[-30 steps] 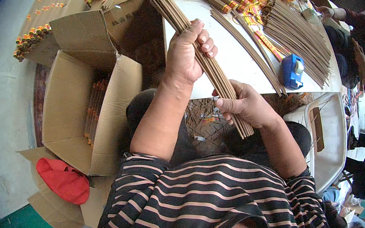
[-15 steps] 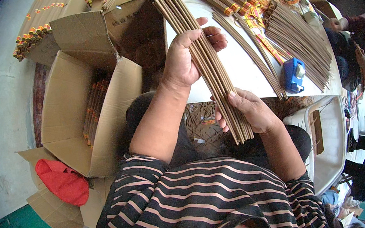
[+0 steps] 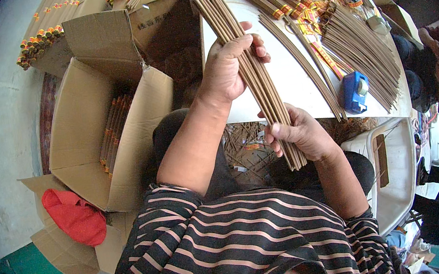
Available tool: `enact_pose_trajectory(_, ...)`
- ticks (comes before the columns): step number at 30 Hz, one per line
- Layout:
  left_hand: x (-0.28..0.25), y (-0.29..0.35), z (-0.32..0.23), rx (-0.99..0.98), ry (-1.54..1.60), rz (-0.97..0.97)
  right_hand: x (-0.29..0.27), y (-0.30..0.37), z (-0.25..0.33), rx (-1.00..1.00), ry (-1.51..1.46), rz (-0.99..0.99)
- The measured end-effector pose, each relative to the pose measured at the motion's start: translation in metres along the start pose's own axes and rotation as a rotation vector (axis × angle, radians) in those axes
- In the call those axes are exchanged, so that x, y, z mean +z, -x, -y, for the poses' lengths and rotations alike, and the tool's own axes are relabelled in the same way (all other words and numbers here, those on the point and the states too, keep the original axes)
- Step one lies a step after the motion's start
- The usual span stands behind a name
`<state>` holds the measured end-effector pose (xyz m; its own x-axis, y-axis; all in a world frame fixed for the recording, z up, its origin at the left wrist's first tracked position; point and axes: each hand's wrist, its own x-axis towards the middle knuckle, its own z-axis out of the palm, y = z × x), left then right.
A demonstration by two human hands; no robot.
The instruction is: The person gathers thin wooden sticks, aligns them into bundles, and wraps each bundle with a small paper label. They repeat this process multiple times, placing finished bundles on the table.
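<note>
Watching remotely, I see my left hand (image 3: 223,73) and right hand (image 3: 310,134) grasping brown sticks (image 3: 264,87), left of the blue tape dispenser (image 3: 351,97) on the desk (image 3: 296,91).

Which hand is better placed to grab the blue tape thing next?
Probably the right hand: it's nearer the tape dispenser, which sits to its right. The left hand is farther away. Both hold the sticks, so the right would need to let go.
</note>
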<state>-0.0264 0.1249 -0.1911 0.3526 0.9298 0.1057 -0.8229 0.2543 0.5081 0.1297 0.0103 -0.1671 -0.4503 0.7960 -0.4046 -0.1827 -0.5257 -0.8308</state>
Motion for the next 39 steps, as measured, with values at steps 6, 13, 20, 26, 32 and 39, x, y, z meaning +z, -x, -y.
enact_pose_trajectory(6, 0.011, 0.002, -0.002, 0.029, -0.080, 0.001, -0.001, -0.001, -0.004, -0.013, -0.123, 0.028)
enact_pose_trajectory(13, 0.006, -0.002, -0.006, -0.105, 0.161, 0.031, -0.003, 0.003, 0.002, 0.030, -0.230, 0.112)
enact_pose_trajectory(20, 0.006, -0.002, -0.008, -0.142, 0.207, 0.056, -0.005, 0.004, 0.002, 0.031, -0.267, 0.142)
enact_pose_trajectory(26, 0.011, 0.000, -0.009, -0.129, 0.265, 0.083, -0.006, 0.004, 0.002, 0.041, -0.333, 0.162)
enact_pose_trajectory(32, 0.012, 0.000, -0.008, -0.129, 0.318, 0.091, -0.005, 0.004, 0.001, 0.030, -0.362, 0.162)
enact_pose_trajectory(39, 0.009, -0.002, -0.008, -0.153, 0.200, 0.064, -0.002, 0.003, 0.001, 0.042, -0.313, 0.109)
